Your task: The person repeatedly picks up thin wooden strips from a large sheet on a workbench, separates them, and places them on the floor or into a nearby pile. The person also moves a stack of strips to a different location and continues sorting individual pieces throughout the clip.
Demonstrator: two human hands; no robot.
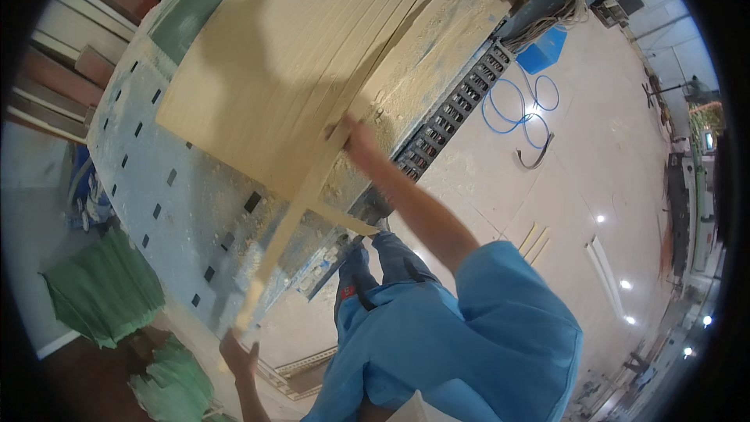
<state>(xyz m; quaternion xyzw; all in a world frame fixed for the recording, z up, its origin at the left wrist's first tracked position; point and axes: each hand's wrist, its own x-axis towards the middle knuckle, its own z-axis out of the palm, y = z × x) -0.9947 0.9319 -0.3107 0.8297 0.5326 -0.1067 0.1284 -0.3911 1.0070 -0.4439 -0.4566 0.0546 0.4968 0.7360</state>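
A long, pale wood strip point(283, 244) slants over the near edge of a machine bed, slightly blurred. My right hand point(353, 141) is closed around its upper part, above the sawdust-covered panel. At the lower end of the strip is my left hand point(238, 355), thumb raised, the strip's end lying against it. Beneath the strip, a large light-coloured wood panel point(234, 101) is cut into narrow strips along its right side. A short pale piece point(344, 222) sticks out from under the long strip toward my legs.
The grey-blue machine bed point(156, 164) has dark slots. A black cable chain point(453, 113) runs along its right edge. Blue hose point(508, 113) coils on the floor near a blue bin point(543, 51). Green sheeting point(105, 285) lies at lower left. Loose strips point(609, 277) rest on the floor.
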